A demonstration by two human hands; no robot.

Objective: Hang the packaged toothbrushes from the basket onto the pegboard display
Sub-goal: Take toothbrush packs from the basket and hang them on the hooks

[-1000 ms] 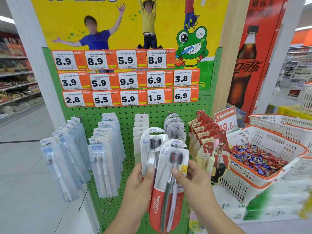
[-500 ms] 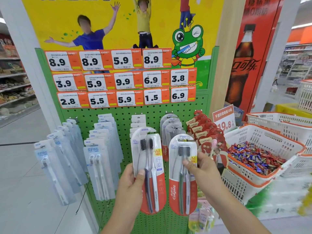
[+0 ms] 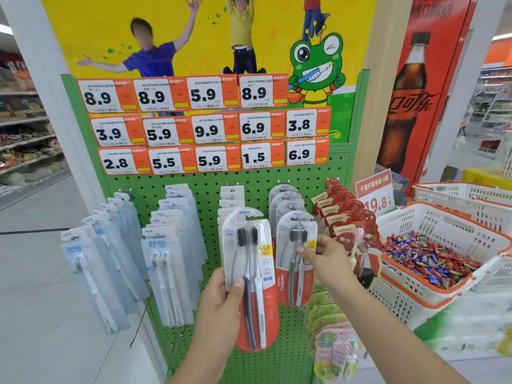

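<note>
Holding Colgate packs: left hand (image 3: 221, 293), right hand (image 3: 322, 254).

Bright, even shop lighting fills the scene, coming from overhead; a ceiling strip light (image 3: 6, 29) glows at the upper left edge. Shadows are soft and faint. Pale sheen lies on the grey polished floor (image 3: 41, 267), and glare runs along the clear plastic toothbrush packs (image 3: 91, 275) on the left hooks. The wide lens bends straight lines: the white pillar (image 3: 36, 79) leans and curves. The centre is sharp, with the orange-and-white price tags (image 3: 203, 94) readable, while the lower right corner by the white plastic basket (image 3: 443, 225) smears into blur.
</note>
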